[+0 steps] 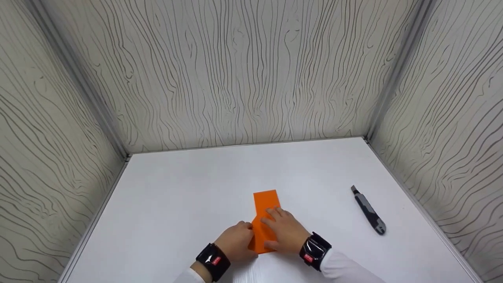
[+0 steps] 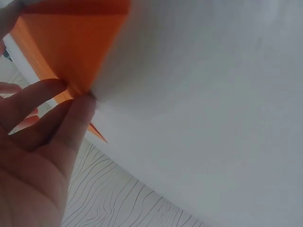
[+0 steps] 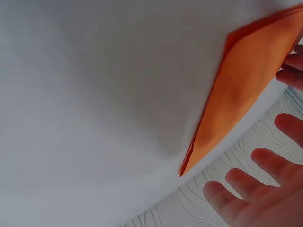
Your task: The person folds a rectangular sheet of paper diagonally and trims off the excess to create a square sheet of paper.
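An orange sheet of paper (image 1: 267, 200), folded into a long strip with a slanted left edge, lies in front of me. At its left edge my left hand (image 1: 235, 241) pinches a folded layer, with fingertips (image 2: 85, 101) on the crease in the left wrist view. A raised orange flap (image 2: 71, 42) shows there beside the fingers. My right hand (image 1: 289, 232) is spread over the paper's right side, fingers extended and overlapping it in the head view. The right wrist view shows the same hand's straight fingers (image 3: 270, 163) beside the layered paper (image 3: 241, 80).
A black and grey utility knife (image 1: 368, 210) lies to the right on the white table (image 1: 188, 188), its blade end pointing away from me. Wood-patterned panels (image 1: 235, 78) enclose the table at the back and both sides.
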`<move>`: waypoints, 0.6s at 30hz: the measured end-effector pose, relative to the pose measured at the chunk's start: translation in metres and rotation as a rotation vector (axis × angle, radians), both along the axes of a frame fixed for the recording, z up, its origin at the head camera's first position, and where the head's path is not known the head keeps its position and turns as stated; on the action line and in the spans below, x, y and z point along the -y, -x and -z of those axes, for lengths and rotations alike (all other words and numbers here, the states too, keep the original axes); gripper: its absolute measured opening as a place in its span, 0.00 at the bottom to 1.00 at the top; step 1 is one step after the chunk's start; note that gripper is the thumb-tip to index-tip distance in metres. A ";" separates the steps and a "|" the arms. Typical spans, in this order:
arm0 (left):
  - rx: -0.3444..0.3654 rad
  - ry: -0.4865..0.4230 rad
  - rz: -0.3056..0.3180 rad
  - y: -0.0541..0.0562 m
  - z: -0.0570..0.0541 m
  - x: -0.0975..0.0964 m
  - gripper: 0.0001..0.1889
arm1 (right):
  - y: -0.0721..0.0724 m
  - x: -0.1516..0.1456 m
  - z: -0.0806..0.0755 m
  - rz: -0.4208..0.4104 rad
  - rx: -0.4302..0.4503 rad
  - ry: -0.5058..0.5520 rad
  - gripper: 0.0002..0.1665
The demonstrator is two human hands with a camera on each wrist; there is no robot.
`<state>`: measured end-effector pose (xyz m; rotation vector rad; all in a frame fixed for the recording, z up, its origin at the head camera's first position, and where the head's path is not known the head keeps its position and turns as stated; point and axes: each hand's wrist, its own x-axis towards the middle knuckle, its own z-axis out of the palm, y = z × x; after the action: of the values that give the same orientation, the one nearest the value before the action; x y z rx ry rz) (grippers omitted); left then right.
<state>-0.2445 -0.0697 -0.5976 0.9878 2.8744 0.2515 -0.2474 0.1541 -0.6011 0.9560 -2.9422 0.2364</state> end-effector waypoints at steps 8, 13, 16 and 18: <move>0.010 -0.038 -0.010 0.003 0.000 -0.001 0.20 | 0.003 0.016 0.010 -0.050 -0.013 -0.071 0.39; -0.001 -0.026 -0.003 0.004 0.003 -0.002 0.21 | 0.003 0.016 0.011 -0.041 0.011 -0.084 0.37; -0.004 -0.018 -0.004 0.004 0.003 -0.002 0.22 | 0.003 0.014 0.014 -0.039 0.008 -0.068 0.34; -0.003 -0.018 -0.005 0.004 0.002 -0.002 0.21 | 0.005 0.012 0.016 -0.032 -0.004 -0.064 0.32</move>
<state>-0.2486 -0.0678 -0.5996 0.9848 2.8830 0.2770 -0.2522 0.1417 -0.6172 1.0113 -2.9490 0.1420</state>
